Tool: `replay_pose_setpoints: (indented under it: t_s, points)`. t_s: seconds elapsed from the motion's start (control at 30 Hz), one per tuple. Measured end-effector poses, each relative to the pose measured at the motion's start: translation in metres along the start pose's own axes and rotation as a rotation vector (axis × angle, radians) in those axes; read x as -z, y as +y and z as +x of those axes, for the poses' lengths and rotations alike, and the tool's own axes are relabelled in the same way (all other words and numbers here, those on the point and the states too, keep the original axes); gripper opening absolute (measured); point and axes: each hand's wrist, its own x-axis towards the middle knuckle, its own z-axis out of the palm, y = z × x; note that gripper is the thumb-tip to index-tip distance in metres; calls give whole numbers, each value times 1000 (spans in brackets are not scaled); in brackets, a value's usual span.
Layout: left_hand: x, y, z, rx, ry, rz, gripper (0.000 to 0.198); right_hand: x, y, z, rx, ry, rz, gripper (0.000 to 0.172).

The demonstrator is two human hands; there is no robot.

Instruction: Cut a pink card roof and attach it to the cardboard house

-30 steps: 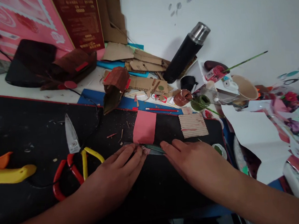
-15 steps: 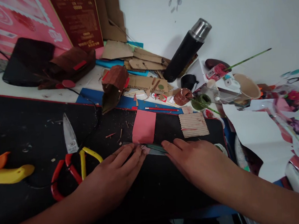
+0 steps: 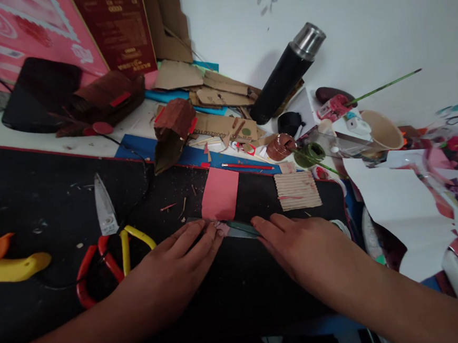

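Note:
Both hands lie flat on a black mat (image 3: 37, 207). My left hand (image 3: 173, 265) has its fingers stretched out, the tips pressing on the near edge of a pink paper rectangle (image 3: 220, 194). My right hand (image 3: 302, 250) is flat too, its fingertips resting on a thin greenish transparent ruler (image 3: 239, 229) that lies across the paper's lower edge. Neither hand grips anything.
Scissors with red and yellow handles (image 3: 107, 239) lie left of my left hand. A ribbed cardboard piece (image 3: 297, 190) sits right of the pink paper. Behind are a black flask (image 3: 285, 74), cardboard scraps (image 3: 215, 96), a brown model (image 3: 172, 128), a paper cup (image 3: 382, 130) and white paper (image 3: 398, 205).
My right hand has slid slightly to the right along the ruler. The view has shifted a little; the left hand stays put.

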Motion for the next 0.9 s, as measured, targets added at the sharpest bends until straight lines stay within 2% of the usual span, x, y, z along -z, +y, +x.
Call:
replay_pose_setpoints:
  t_s: [0.2,0.4,0.53,0.73,0.9]
  points:
    - [0,0,-1,-9,-6,-3,65,-8,2,-2,-7,64,42,36]
    - [-2,1,-2,3,-2,-4,66,-4,1,-4,-20,78,48,37]
    - [-5,2,-3,6,9,2,65,-4,2,-6,-39,74,90,29]
    - [-10,1,-3,-14,17,16,59,-20,3,-17,-89,158,302,32]
    - [-9,1,-2,-5,29,28,57,-30,4,-24,-116,154,370,34]
